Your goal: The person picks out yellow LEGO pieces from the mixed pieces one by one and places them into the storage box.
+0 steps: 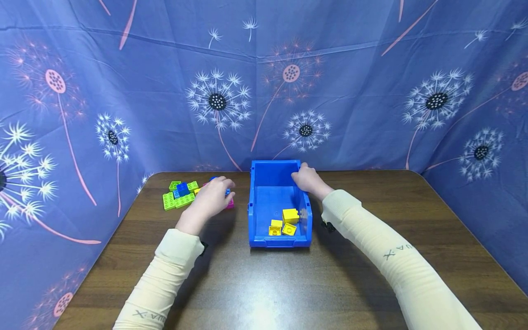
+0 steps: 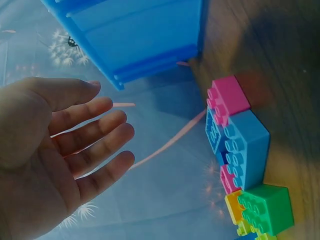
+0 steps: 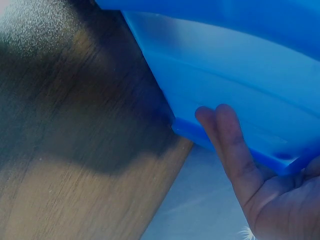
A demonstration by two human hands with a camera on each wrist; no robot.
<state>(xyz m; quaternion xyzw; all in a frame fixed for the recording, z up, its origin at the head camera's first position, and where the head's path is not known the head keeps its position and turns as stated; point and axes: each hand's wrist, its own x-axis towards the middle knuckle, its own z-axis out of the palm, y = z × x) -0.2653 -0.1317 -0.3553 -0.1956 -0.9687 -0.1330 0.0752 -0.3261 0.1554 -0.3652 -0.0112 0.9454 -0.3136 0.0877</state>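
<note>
A blue plastic bin [image 1: 275, 173] stands at the middle of the table, with several yellow toy bricks [image 1: 290, 216] near its front lip. My right hand [image 1: 309, 178] grips the bin's right wall near the back corner. In the right wrist view its fingers [image 3: 232, 142] lie along the outside of that wall. Left of the bin, my left hand [image 1: 209, 199] hovers over a group of toy bricks, partly hiding them. Seen from the left wrist, the hand is empty with its fingers spread, beside a pink brick [image 2: 232, 97], a blue brick [image 2: 255, 145] and a green brick [image 2: 272, 210].
Lime green bricks [image 1: 184, 200] and a dark blue brick [image 1: 182, 189] lie at the left end of the group, near the back edge of the wooden table [image 1: 264, 279]. Behind the table hangs a blue cloth [image 1: 350, 128] with a dandelion print.
</note>
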